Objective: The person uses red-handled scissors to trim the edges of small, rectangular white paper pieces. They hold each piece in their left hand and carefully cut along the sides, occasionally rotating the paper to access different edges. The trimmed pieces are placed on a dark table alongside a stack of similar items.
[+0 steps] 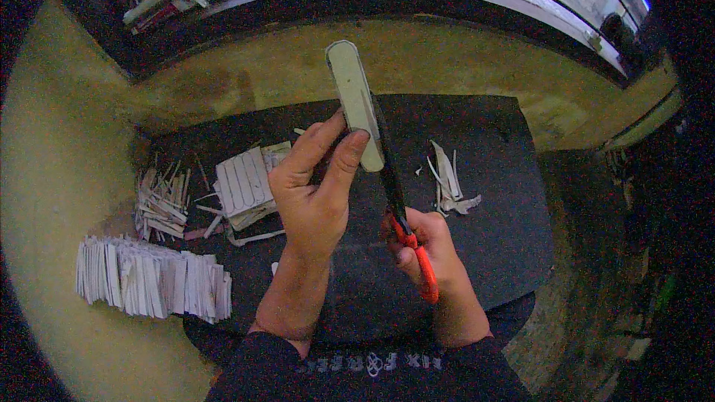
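Note:
Upright in the middle of the view is a long pale strip of card (345,71) with rounded ends. My left hand (313,186) pinches it between thumb and fingers near its lower half. My right hand (433,244) is wrapped round the red handle of a pair of scissors (425,275). Their long dark blades point up and lie along the strip's right edge; whether they touch it I cannot tell. Behind my left hand, a stack of cards (244,182) marked with rounded strip outlines rests on the dark table (477,253).
Thin offcuts (164,197) are heaped at the table's left. Nearer on that side stands a long row of packed white strips (153,279). More curled scraps (447,182) lie right of the scissors. A yellowish wall (417,52) rises behind the table, below window openings.

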Available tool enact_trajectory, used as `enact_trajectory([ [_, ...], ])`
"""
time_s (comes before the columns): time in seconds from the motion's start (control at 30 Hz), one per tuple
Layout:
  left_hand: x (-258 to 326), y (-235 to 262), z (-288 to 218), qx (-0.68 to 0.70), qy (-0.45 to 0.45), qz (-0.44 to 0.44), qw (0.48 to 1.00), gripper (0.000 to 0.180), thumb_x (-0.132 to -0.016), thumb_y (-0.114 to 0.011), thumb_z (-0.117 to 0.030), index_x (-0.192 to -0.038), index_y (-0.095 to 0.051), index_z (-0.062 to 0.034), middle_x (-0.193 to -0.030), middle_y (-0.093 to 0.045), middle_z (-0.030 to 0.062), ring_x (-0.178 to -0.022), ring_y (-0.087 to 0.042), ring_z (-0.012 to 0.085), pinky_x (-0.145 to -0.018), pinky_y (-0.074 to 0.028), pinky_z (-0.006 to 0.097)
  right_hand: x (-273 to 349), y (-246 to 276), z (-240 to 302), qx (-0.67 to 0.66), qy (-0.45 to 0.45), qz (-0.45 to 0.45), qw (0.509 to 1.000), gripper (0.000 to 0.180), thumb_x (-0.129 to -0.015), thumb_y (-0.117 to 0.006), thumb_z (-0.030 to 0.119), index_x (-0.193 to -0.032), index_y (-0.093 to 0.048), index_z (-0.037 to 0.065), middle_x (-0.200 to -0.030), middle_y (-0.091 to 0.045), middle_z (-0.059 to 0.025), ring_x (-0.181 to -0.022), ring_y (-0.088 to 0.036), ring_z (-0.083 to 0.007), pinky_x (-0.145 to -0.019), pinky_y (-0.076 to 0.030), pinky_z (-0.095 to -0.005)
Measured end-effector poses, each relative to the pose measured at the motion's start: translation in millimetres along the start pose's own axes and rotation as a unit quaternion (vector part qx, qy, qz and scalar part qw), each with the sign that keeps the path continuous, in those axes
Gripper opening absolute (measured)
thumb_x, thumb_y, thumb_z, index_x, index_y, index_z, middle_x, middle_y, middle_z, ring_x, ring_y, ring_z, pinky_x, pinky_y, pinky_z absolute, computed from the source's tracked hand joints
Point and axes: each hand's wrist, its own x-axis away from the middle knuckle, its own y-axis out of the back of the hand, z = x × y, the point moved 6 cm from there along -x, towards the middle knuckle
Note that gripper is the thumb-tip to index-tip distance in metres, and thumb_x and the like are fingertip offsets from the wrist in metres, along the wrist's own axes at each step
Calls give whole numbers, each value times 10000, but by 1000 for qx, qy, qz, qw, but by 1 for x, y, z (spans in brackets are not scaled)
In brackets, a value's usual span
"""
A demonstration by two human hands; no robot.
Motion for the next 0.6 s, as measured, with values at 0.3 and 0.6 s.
enact_trajectory([
  [0.3, 0, 0, 7, 27, 7, 0, 1000, 218, -752, -591, -25, -963, -577, 32, -806, -578, 55, -709, -510, 84, -631, -404, 197, 0, 1, 1, 22, 9, -32, 999, 413, -642, -682, 311, -813, -496, -16, -519, -381, -19, -513, -335, -80, -431, -315, -275],
  [0.6, -1, 1, 7, 19, 27, -5, 999, 218, -755, -592, -37, -962, -578, 31, -792, -577, 48, -707, -504, 77, -631, -399, 194, -2, 0, 1, 33, 19, -49, 998, 456, -636, -680, 385, -751, -477, -7, -499, -370, -58, -479, -315, -104, -418, -309, -287],
])
